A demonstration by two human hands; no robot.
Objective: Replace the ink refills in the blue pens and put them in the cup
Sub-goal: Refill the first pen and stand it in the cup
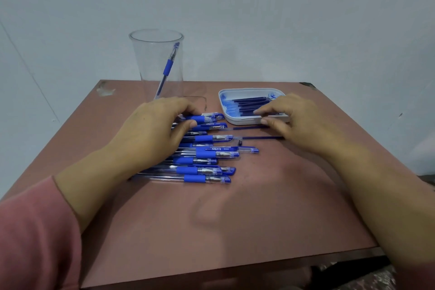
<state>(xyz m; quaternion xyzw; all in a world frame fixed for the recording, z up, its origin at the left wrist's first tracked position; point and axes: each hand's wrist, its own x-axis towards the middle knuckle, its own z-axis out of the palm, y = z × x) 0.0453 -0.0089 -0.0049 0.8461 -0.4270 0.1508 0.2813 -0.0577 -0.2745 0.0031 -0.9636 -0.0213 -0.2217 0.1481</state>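
left hand (155,125) grips blue plastic pen (200,119) in front of tall clear plastic cup (157,66) | right hand (294,120) at white plastic tray (242,122) right of cup, its hold unclear

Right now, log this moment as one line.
left hand grips blue pen | right hand at refill tray, grip unclear | cup holds single pen

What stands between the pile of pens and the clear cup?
Nothing visible does. Only the left hand, gripping a pen at the pile's far end, lies before the cup, whose mouth is open.
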